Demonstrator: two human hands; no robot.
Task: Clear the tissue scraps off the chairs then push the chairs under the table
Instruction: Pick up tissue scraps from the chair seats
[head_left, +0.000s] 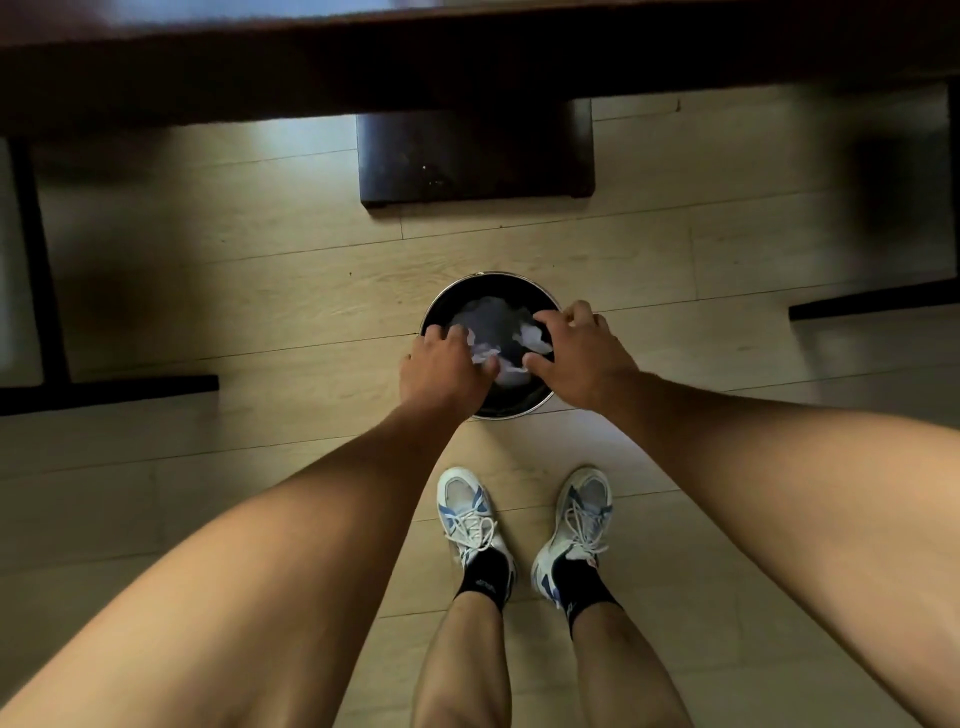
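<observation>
Both hands over round bin (441, 306), left hand (441, 371) on tissue scraps (485, 358), right hand (582, 356) spread

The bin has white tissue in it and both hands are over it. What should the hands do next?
Probably let go and lift away: both the left hand and right hand sit over the bin, tissue scraps inside. The chair still sticks out.

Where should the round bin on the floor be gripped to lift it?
Probably at the metal rim of the bin, from straight above, one hand on each side. It stands upright with its mouth open, and the left hand and right hand already rest on opposite edges. Avoid the tissue scraps inside.
</observation>
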